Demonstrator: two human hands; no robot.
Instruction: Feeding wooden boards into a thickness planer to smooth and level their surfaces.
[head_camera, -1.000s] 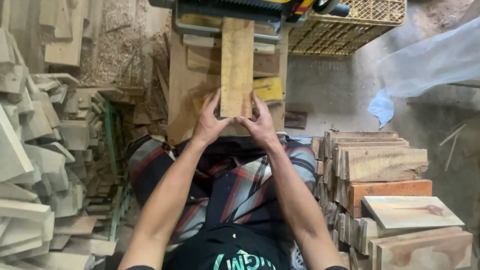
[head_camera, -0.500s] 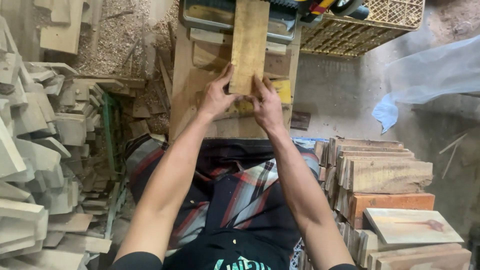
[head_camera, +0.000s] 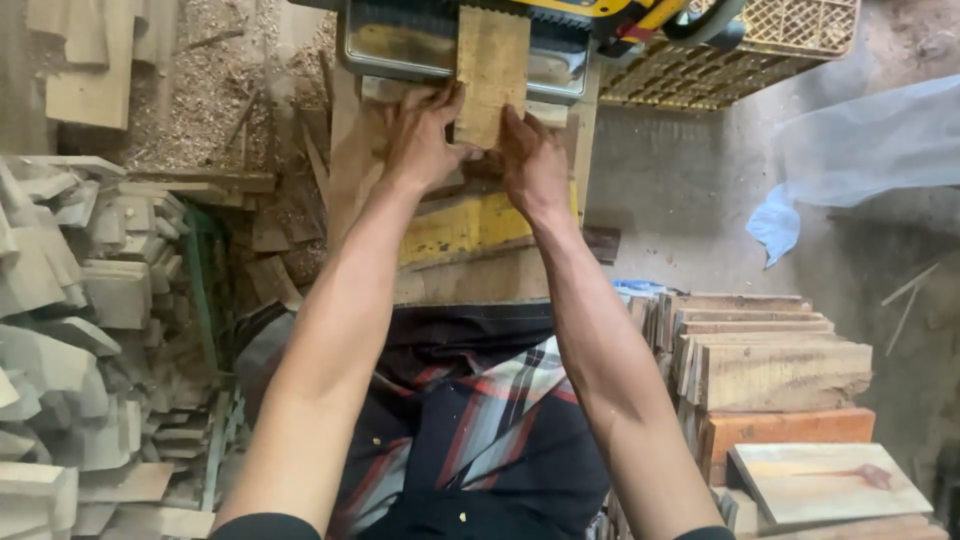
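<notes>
Seen from above, 2 bare arms reach away from the viewer toward a machine with a yellow top (head_camera: 560, 12) at the far edge of the scene. Between the hands sits a pale wooden board (head_camera: 492, 75), lying flat on the machine's metal bed (head_camera: 400, 48), its far end under the machine's housing. The left hand (head_camera: 422, 135) presses its fingers against the board's left edge, and the right hand (head_camera: 532, 160) presses against its near right corner (neither hand wraps around it). On the left lies a heap of grey wood offcuts (head_camera: 90, 330). On the near right stands a stack of cut wooden boards (head_camera: 780, 370). A yellow plastic crate (head_camera: 760, 45) sits at the far right, beside a sheet of clear plastic (head_camera: 860, 150).
</notes>
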